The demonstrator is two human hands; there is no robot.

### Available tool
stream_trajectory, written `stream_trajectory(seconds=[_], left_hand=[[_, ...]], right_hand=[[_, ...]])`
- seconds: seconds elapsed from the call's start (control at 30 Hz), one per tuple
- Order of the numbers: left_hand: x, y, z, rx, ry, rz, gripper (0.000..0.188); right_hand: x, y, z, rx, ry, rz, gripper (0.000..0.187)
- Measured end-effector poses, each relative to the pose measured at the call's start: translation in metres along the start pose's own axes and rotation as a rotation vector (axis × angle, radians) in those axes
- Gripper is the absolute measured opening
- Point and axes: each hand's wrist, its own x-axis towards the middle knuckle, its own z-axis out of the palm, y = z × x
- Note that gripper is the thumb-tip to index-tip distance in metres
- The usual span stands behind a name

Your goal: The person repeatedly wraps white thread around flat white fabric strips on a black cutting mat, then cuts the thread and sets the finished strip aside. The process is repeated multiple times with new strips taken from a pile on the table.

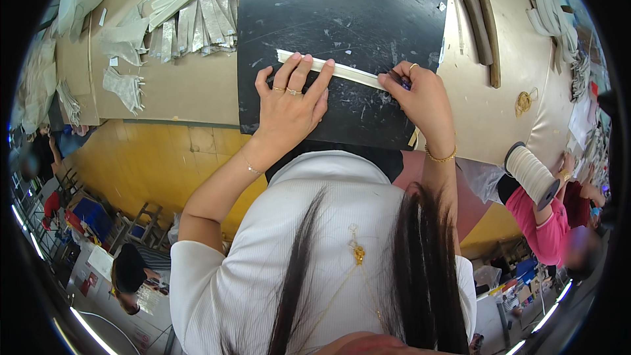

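- Here, a narrow white strip (355,75) lies on the black mat (342,10), towards the near edge of the worktop (190,95).
- The left hand (288,100) has spread fingers, tips touching the strip.
- The right hand (424,94) curls its fingers round a small dark object (405,82), mostly hidden, thumb at the strip's right end.

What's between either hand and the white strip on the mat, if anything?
Nothing visible blocks either: the left hand touches the white strip, and the right hand is at its right end. The right hand holds a small dark item; whether that touches the strip is unclear.
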Motion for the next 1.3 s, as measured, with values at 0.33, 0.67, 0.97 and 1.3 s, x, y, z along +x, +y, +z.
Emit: stream_trajectory(seconds=[0.33,0.67,0.97,1.3], left_hand=[[0.004,0.012,-0.003,0.043,-0.044,-0.020,0.054],[0.010,0.032,-0.006,0.085,-0.086,-0.044,0.068],[0.016,0.060,-0.002,-0.205,-0.071,0.035,0.069],[0.017,0.061,0.007,-0.099,-0.021,0.105,0.062]], right_hand=[[-0.001,0.009,0.009,0.027,0.065,-0.071,0.033],[-0.002,0.006,0.012,-0.020,0.088,-0.077,0.030],[-0.002,0.005,0.014,-0.064,0.105,-0.102,0.030],[-0.011,0.030,-0.018,0.032,-0.003,-0.057,0.033]])
